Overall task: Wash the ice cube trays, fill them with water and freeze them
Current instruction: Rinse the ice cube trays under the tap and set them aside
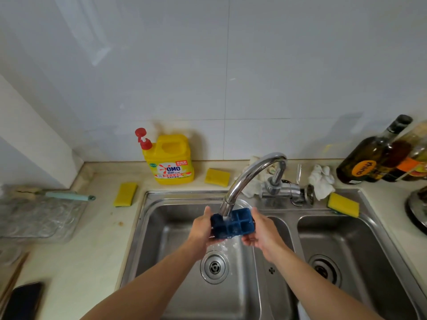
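Observation:
A small dark blue ice cube tray (234, 225) is held over the left sink basin (161, 229), right under the chrome faucet spout (242, 181). Water runs from the spout into the tray and spills down toward the drain (214, 267). My left hand (202, 227) grips the tray's left end. My right hand (260, 229) grips its right end, fingers curled beneath it. The tray's open cells face up toward the camera.
A yellow dish soap jug (171, 159) with a red pump stands behind the sink. Three yellow sponges (125, 194) (217, 177) (343, 205) lie around it. Bottles (374, 153) crowd the right counter. A clear tray (39, 215) and brush (67, 195) lie left, a phone (23, 301) bottom left.

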{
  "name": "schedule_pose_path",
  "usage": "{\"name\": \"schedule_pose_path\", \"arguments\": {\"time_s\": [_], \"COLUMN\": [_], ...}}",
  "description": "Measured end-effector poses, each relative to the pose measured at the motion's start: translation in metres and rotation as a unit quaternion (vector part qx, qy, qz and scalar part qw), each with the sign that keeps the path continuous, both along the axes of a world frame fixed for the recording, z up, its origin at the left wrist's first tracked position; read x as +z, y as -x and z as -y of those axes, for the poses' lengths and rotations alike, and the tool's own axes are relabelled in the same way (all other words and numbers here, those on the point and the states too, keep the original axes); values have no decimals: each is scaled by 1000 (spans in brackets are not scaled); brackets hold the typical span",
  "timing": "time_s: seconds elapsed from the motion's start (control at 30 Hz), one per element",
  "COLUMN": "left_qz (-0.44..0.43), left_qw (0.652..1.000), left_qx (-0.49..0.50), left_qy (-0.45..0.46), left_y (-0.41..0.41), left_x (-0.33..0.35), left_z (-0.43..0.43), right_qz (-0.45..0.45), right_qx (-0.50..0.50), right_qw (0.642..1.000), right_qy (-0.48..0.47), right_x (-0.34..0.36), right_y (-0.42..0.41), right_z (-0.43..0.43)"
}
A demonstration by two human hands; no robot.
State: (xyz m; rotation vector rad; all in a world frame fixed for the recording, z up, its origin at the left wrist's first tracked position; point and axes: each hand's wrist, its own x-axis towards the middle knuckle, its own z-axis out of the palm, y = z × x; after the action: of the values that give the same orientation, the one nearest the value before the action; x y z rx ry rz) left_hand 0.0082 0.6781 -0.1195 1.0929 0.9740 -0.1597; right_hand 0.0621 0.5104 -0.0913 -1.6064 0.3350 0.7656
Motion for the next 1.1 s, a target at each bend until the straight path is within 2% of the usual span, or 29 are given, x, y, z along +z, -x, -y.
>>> {"name": "schedule_pose_path", "arguments": {"time_s": [0.13, 0.33, 0.5, 0.7, 0.8, 1.0, 1.1], "left_qz": [-24, -10, -11, 6, 5, 30, 34], "left_qw": [996, 998, 993, 998, 1000, 994, 993], "left_qx": [62, 25, 48, 9, 15, -37, -61], "left_qy": [-60, -63, -110, -55, -8, 103, 99], "left_y": [4, 11, 7, 7, 4, -8, -11], "left_x": [7, 9, 16, 17, 13, 8, 9], "left_z": [-17, -19, -24, -20, -15, 6, 14], "right_qz": [10, -20, -35, -54, -28, 15, 19], "right_qx": [48, 48, 69, -2, -8, -32, -50], "right_qw": [998, 998, 997, 998, 999, 999, 998], "right_qy": [-28, 18, -23, -29, -26, 6, 24], "right_x": [3, -2, 3, 11, 15, 16, 14], "right_y": [7, 8, 11, 6, 0, -13, -16], "right_z": [-19, -23, -34, -24, -20, 5, 13]}}
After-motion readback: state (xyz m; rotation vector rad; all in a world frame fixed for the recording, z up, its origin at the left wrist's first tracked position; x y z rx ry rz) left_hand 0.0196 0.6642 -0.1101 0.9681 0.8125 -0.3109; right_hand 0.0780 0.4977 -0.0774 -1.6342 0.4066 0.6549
